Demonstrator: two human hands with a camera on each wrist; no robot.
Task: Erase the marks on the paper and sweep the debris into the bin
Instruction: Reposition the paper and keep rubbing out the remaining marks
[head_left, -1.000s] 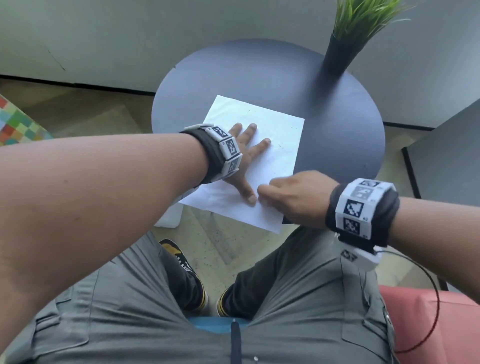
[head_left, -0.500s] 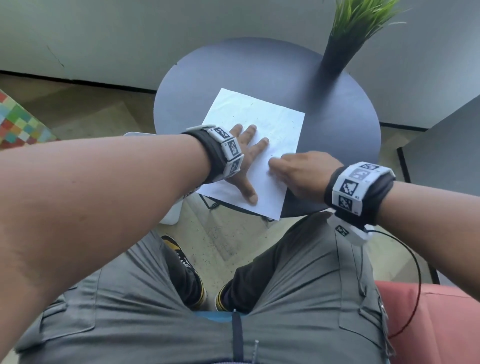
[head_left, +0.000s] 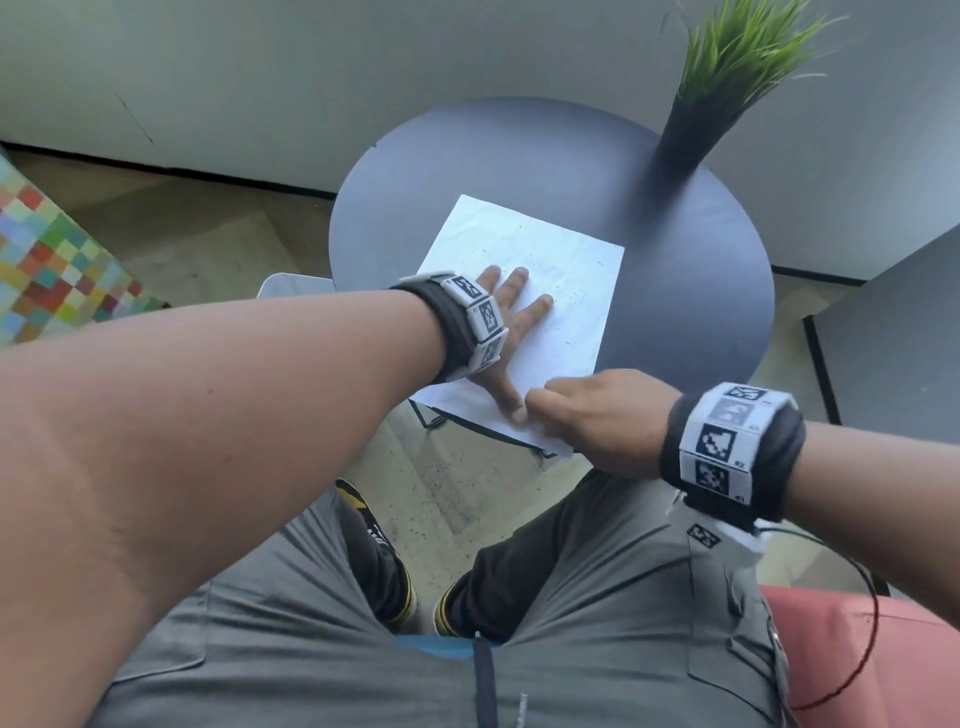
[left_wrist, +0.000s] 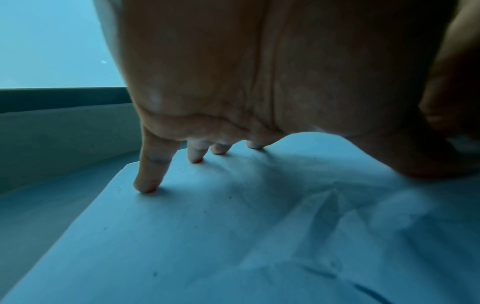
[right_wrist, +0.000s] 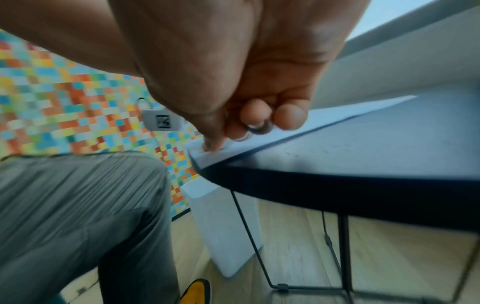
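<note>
The round dark counter (head_left: 675, 270) carries the white paper (head_left: 566, 270), its near edge overhanging the rim, speckled with tiny debris (head_left: 565, 343). The left hand (head_left: 506, 332) presses it flat, grip wide with fingers spread. The right hand (head_left: 592, 415), fingers curled, grips a small dark eraser (right_wrist: 259, 128) at the paper's near corner.

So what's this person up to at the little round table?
A seated person is working on a sheet of paper lying on a dark round table. The left hand is spread flat on the paper, pinning it down. The right hand is curled at the sheet's near corner, which overhangs the table edge; whether it holds an eraser cannot be seen. Small dark specks are scattered over the paper. A white bin stands on the floor beside the table.
</note>
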